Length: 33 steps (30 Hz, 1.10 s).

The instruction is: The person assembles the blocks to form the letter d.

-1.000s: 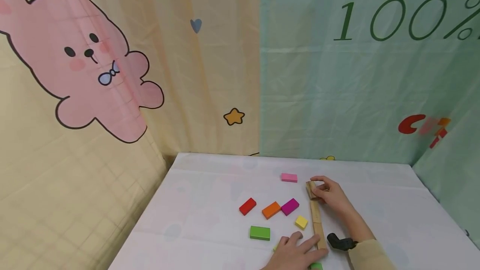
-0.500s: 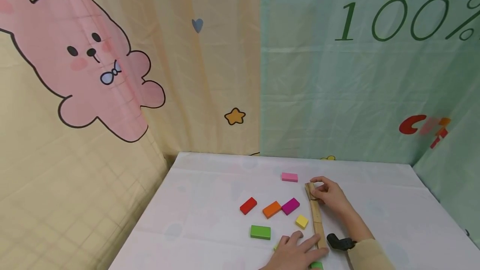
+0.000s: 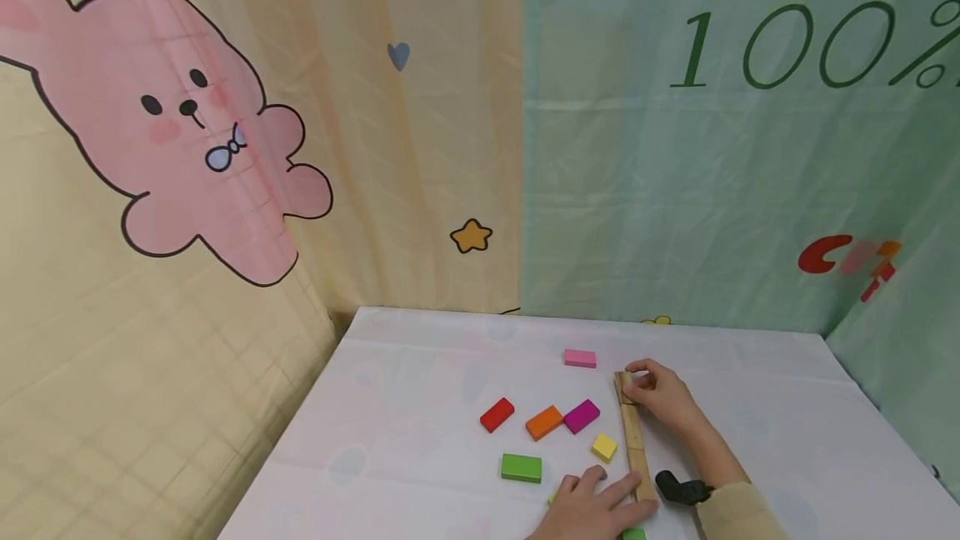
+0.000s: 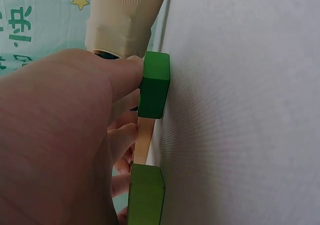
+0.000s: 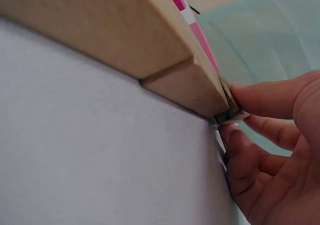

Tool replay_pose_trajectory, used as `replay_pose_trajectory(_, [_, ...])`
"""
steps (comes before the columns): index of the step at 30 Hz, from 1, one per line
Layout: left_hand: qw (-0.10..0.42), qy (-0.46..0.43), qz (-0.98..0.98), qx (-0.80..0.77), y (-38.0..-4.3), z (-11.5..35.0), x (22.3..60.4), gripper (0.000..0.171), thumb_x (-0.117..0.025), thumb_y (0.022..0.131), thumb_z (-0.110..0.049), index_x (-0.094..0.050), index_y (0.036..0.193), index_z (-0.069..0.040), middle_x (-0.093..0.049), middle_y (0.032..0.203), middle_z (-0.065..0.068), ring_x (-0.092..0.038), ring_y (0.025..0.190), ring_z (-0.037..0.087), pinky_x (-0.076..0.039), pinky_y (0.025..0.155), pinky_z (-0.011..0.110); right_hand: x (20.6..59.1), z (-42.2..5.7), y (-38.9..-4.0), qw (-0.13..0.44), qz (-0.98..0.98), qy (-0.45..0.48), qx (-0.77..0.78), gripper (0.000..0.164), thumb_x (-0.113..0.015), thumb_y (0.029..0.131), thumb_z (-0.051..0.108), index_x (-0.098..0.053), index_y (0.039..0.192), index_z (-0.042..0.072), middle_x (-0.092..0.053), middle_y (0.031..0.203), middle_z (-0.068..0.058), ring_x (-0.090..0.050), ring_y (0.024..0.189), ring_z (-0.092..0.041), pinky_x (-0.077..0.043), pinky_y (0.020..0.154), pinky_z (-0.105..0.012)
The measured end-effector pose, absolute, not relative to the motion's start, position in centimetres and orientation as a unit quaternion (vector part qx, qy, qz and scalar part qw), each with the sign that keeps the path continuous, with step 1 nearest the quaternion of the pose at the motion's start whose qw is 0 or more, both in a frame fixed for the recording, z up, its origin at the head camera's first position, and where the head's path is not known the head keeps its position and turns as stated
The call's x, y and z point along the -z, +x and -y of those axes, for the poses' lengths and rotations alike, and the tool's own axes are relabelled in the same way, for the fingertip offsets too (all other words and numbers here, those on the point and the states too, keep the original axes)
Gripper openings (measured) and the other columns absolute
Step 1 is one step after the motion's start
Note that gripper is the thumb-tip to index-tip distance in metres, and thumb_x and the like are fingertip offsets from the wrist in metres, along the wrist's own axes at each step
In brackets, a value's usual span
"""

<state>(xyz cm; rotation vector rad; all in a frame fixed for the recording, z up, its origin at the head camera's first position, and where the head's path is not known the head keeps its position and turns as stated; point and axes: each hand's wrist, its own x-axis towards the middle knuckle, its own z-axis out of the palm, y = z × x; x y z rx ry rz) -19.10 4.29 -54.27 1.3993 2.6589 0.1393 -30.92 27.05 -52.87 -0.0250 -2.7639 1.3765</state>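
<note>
A straight row of flat wooden blocks (image 3: 634,437) runs away from me along the right half of the table. At its far end my right hand (image 3: 663,394) pinches a small wooden block (image 5: 232,101) between thumb and fingers, right against the row's end. My left hand (image 3: 594,508) rests at the near end, fingers spread and relaxed, fingertips on the wood. Its thumb touches a dark green block (image 4: 155,82) there. A yellow-green block (image 4: 145,195) lies beneath this hand, mostly hidden in the head view.
Left of the row lie a yellow cube (image 3: 603,447), a magenta block (image 3: 582,416), an orange block (image 3: 543,422), a red block (image 3: 497,415) and a green block (image 3: 521,467). A pink block (image 3: 580,358) lies farther back. Printed curtains (image 3: 420,148) enclose the white table (image 3: 390,407).
The small wooden block in my right hand has turned slightly into line with the row. My left hand stays in place; the head view has shifted a little.
</note>
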Motion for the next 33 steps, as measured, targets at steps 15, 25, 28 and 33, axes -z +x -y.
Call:
replay_pose_trajectory(15, [0.069,0.466,-0.881,-0.048,-19.10,-4.43,54.28,0.065,-0.044,0.095,-0.071,-0.023,0.153,-0.054,-0.019,0.161,-0.022,-0.035,0.136,0.016,-0.042,0.098,0.040,52.50,-27.36,-30.84,-0.014,0.914,0.012,-0.404,0.048,-0.074,0.091,0.018,-0.059,0.133,0.000,-0.057,0.094,-0.009,-0.053,0.082,-0.022,-0.046,0.067,-0.034])
replay_pose_trajectory(25, [0.068,0.466,-0.881,-0.044,-18.99,-4.44,54.27,0.064,-0.042,0.095,-0.072,-0.022,0.153,-0.054,-0.019,0.162,-0.022,-0.035,0.136,0.016,-0.042,0.098,0.039,52.56,-27.66,-30.72,-0.021,0.914,0.031,-0.404,0.051,-0.077,0.089,0.018,-0.059,0.133,0.000,-0.057,0.096,-0.009,-0.052,0.084,-0.022,-0.045,0.067,-0.035])
replay_pose_trajectory(28, [0.067,0.467,-0.881,-0.044,-18.91,-4.33,54.16,0.064,-0.042,0.095,-0.072,-0.022,0.153,-0.054,-0.019,0.162,-0.022,-0.035,0.136,0.016,-0.042,0.097,0.040,52.67,-27.63,-30.77,-0.019,0.914,0.034,-0.404,0.050,-0.077,0.088,0.017,-0.060,0.132,0.000,-0.057,0.096,-0.008,-0.052,0.084,-0.023,-0.045,0.067,-0.035])
replay_pose_trajectory(33, [0.067,0.468,-0.880,-0.045,-18.90,-4.19,54.07,0.064,-0.042,0.095,-0.072,-0.023,0.153,-0.054,-0.020,0.162,-0.021,-0.035,0.136,0.016,-0.042,0.098,0.040,52.71,-27.49,-30.82,-0.019,0.914,0.034,-0.404,0.050,-0.078,0.088,0.018,-0.061,0.132,0.001,-0.057,0.096,-0.008,-0.053,0.087,-0.024,-0.045,0.069,-0.036])
